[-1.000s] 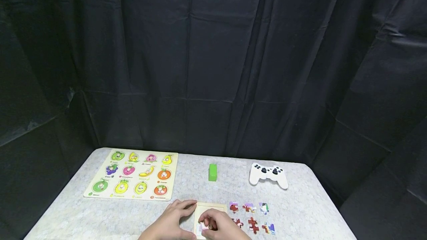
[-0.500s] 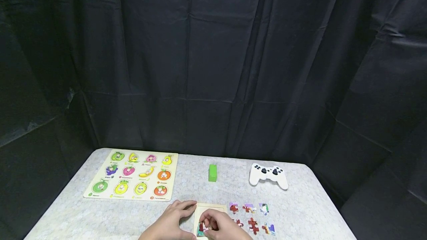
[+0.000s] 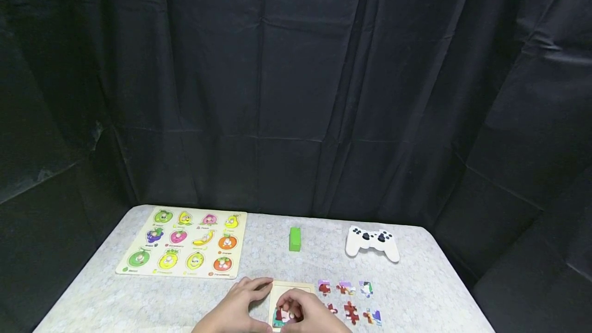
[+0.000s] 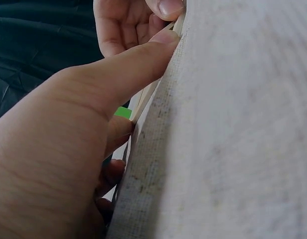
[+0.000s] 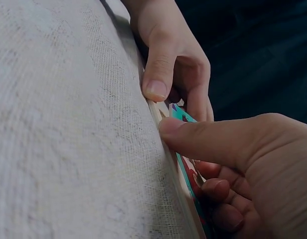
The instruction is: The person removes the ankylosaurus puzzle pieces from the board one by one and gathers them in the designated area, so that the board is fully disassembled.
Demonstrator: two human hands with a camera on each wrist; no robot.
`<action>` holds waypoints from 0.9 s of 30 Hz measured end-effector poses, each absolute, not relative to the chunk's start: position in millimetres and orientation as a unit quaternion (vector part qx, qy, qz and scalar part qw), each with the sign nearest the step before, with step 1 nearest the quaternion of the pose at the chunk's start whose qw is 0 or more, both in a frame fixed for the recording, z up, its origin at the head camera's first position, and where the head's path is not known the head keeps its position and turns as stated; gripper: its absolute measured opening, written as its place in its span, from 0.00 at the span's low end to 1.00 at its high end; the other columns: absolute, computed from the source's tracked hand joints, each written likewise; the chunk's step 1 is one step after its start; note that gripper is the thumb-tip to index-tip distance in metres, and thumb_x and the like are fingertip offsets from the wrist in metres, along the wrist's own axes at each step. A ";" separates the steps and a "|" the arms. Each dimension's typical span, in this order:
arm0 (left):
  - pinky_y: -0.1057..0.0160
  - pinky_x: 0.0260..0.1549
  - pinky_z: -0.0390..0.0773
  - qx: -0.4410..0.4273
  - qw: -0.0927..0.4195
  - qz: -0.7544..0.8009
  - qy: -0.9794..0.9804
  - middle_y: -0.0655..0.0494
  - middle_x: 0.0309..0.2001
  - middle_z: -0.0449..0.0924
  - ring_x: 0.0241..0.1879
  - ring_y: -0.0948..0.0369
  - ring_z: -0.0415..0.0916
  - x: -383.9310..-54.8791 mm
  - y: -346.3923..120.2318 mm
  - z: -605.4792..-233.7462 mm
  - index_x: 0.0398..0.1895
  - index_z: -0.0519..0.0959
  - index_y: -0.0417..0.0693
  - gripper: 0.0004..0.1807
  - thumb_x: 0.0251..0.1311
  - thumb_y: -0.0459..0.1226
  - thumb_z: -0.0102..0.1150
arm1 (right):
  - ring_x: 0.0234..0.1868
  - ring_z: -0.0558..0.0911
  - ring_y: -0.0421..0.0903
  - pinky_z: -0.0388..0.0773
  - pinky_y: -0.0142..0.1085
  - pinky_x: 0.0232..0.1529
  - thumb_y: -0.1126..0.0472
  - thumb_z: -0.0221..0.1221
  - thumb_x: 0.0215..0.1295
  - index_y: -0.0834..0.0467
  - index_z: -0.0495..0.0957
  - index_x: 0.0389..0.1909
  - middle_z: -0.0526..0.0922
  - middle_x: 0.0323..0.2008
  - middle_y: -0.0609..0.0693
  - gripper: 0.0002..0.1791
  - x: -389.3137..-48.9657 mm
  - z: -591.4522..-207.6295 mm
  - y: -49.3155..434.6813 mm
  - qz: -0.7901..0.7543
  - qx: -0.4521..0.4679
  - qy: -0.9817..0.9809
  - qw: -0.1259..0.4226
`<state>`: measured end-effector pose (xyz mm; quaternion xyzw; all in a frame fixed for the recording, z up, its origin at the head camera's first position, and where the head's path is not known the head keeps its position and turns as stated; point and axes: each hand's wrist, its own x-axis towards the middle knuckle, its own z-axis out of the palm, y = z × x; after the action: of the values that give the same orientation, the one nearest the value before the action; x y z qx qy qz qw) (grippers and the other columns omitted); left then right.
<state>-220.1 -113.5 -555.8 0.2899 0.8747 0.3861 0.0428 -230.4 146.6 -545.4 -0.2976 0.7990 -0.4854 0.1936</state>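
My left hand [image 3: 236, 310] grips the left side of a shallow wooden puzzle tray [image 3: 293, 283], index finger at the far corner and thumb at the near one. The left wrist view shows its thumb lying along the tray's pale edge [image 4: 146, 97]. Over the tray, my right hand [image 3: 309, 313] pinches a teal and red jigsaw piece [image 3: 278, 318] in the near left corner. From the right wrist view, this piece [image 5: 179, 113] sits tilted slightly above the tray's rim, with the right thumb against its edge and the other fingers curled beside it. The right hand covers much of the tray.
Several loose jigsaw pieces [image 3: 351, 312] lie in two rows right of the tray. A fruit peg board [image 3: 194, 227] is at the back left, a green block [image 3: 295, 239] at the back middle, a white game controller [image 3: 372, 243] at the back right. Dark cloth [image 3: 296, 91] hangs behind.
The right hand's piece first showed pale in the near left corner; its teal and red face now shows there. The left hand has stayed in place on the tray.
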 end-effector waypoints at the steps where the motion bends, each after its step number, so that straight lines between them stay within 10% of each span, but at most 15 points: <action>1: 0.56 0.62 0.70 0.289 0.047 0.388 0.874 0.56 0.77 0.70 0.60 0.67 0.65 -220.4 -113.4 -555.4 0.74 0.75 0.42 0.51 0.50 0.59 0.81 | 0.26 0.69 0.31 0.67 0.25 0.30 0.67 0.74 0.61 0.57 0.82 0.51 0.75 0.30 0.40 0.18 -230.8 -545.6 146.6 -0.486 -0.298 0.799 0.191; 27: 0.57 0.63 0.71 0.280 0.073 0.397 0.871 0.59 0.78 0.68 0.60 0.68 0.64 -221.8 -114.4 -557.8 0.75 0.74 0.44 0.51 0.50 0.58 0.80 | 0.27 0.71 0.31 0.69 0.26 0.31 0.70 0.71 0.63 0.60 0.84 0.51 0.78 0.32 0.41 0.16 -229.1 -541.8 144.9 -0.479 -0.299 0.802 0.197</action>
<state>-221.8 -114.4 -557.8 0.2798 0.8712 0.3967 0.0728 -229.1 144.9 -541.8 -0.2986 0.8017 -0.4790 0.1966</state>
